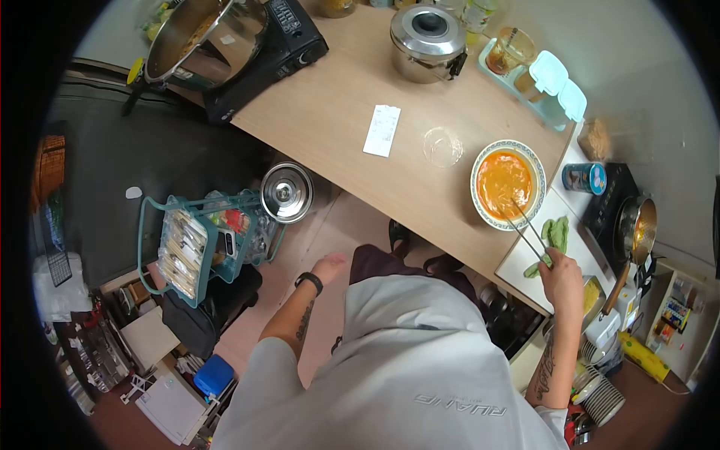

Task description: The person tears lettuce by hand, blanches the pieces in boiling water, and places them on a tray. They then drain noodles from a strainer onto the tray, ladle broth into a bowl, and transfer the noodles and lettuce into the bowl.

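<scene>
My right hand (561,276) grips a pair of metal chopsticks (525,229) whose tips dip into the orange batter inside a patterned bowl (484,211) on the wooden table. Green leaves (556,234) lie on a white cutting board (521,262) just beside that hand. My left hand (328,266) hangs below the table edge, holding nothing, fingers loosely curled; a black watch sits on its wrist.
On the table: a lidded steel pot (429,41), a paper receipt (382,130), a clear lid (442,146), a portable stove with a large pan (202,37), teal-lidded containers (555,79). A can (585,178) and small pan (637,225) sit right. A teal rack (199,244) stands on the floor.
</scene>
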### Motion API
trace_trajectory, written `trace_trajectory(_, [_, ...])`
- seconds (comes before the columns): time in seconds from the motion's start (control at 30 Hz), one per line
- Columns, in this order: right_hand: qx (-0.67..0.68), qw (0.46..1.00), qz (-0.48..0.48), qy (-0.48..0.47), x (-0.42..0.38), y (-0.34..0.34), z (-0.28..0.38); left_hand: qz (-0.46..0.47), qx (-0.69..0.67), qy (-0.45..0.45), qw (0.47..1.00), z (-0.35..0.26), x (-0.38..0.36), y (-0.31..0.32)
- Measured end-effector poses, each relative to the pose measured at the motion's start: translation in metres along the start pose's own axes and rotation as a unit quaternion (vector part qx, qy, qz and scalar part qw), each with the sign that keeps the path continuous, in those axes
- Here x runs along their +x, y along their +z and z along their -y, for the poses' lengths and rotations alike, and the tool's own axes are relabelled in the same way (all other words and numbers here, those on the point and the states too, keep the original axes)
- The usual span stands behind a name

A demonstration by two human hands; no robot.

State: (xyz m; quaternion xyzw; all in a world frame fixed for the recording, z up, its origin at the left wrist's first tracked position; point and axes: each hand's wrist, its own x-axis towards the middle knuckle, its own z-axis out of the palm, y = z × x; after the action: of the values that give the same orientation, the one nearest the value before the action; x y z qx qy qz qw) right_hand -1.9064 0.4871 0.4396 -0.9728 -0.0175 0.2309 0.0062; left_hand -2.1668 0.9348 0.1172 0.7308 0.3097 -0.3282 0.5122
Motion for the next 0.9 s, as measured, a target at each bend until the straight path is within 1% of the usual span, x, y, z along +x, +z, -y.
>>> trace_trajectory(0.03, [0.001,1.000,0.005,0.004,0.002,0.006,0.000,0.004,0.003,-0.004,1.000,0.007,-0.004,0.003])
trace_trajectory(0.07, [0.024,0.999,-0.023,-0.016,0.015,0.015,0.003,0.011,-0.004,-0.009,1.000,0.009,0.000,0.003])
trace_trajectory(0.1, [0.045,0.997,-0.055,-0.037,0.023,0.019,0.004,0.016,-0.011,-0.012,1.000,0.001,0.002,0.001])
trace_trajectory(0.13, [0.031,0.997,-0.075,-0.017,0.020,0.018,0.001,0.019,-0.009,-0.011,1.000,-0.003,-0.002,0.001])
trace_trajectory(0.17, [0.030,0.996,-0.080,-0.021,0.016,0.012,0.001,0.008,0.007,0.003,1.000,-0.023,-0.011,-0.004])
trace_trajectory(0.2, [0.018,0.998,-0.051,-0.019,0.008,0.004,0.000,-0.005,0.020,0.015,1.000,-0.035,-0.015,-0.004])
trace_trajectory(0.23, [0.009,1.000,-0.014,-0.012,-0.002,0.001,0.000,-0.007,0.019,0.010,1.000,-0.024,-0.011,0.001])
trace_trajectory(0.27, [0.008,1.000,-0.014,-0.027,0.000,-0.001,0.013,-0.002,-0.009,0.004,1.000,-0.004,-0.001,0.008])
trace_trajectory(0.3, [0.013,1.000,-0.014,-0.023,0.009,0.006,0.012,0.000,-0.037,0.004,0.999,0.000,0.007,0.008])
trace_trajectory(0.37, [0.044,0.994,-0.088,-0.038,0.021,0.020,0.005,0.006,-0.012,0.006,1.000,-0.015,-0.004,0.008])
trace_trajectory(0.4, [0.002,0.998,-0.065,-0.023,0.009,0.012,0.000,0.001,0.005,0.010,1.000,-0.025,-0.003,0.008])
trace_trajectory(0.43, [0.002,0.997,-0.072,-0.032,0.016,0.002,0.006,-0.007,0.000,0.013,1.000,-0.029,0.004,0.009])
trace_trajectory(0.5, [0.022,0.999,-0.001,-0.033,0.003,0.003,0.012,-0.027,-0.076,0.010,0.997,-0.018,0.000,0.014])
trace_trajectory(0.57, [0.048,0.998,-0.019,-0.035,0.012,0.011,0.014,-0.010,-0.052,0.005,0.999,-0.013,0.006,0.016])
trace_trajectory(0.63, [-0.004,0.998,-0.058,-0.011,0.012,0.012,0.000,-0.005,-0.010,0.007,1.000,-0.003,0.017,0.022])
trace_trajectory(0.67, [-0.005,0.998,-0.057,-0.041,0.002,0.006,-0.001,-0.010,-0.016,0.010,1.000,-0.010,0.022,0.022])
trace_trajectory(0.73, [0.017,0.998,-0.041,-0.040,0.012,0.010,0.010,-0.016,-0.118,-0.003,0.993,-0.012,0.013,0.025])
trace_trajectory(0.77, [0.041,0.998,-0.034,-0.040,0.015,0.012,0.016,-0.012,-0.113,-0.003,0.994,-0.012,0.014,0.026])
trace_trajectory(0.83, [0.031,0.999,-0.026,-0.018,0.002,0.012,0.007,-0.001,-0.030,0.021,0.999,-0.001,0.019,0.030])
trace_trajectory(0.9, [0.003,1.000,-0.021,0.003,0.003,0.002,0.002,-0.021,-0.033,0.024,0.999,-0.011,0.020,0.025])
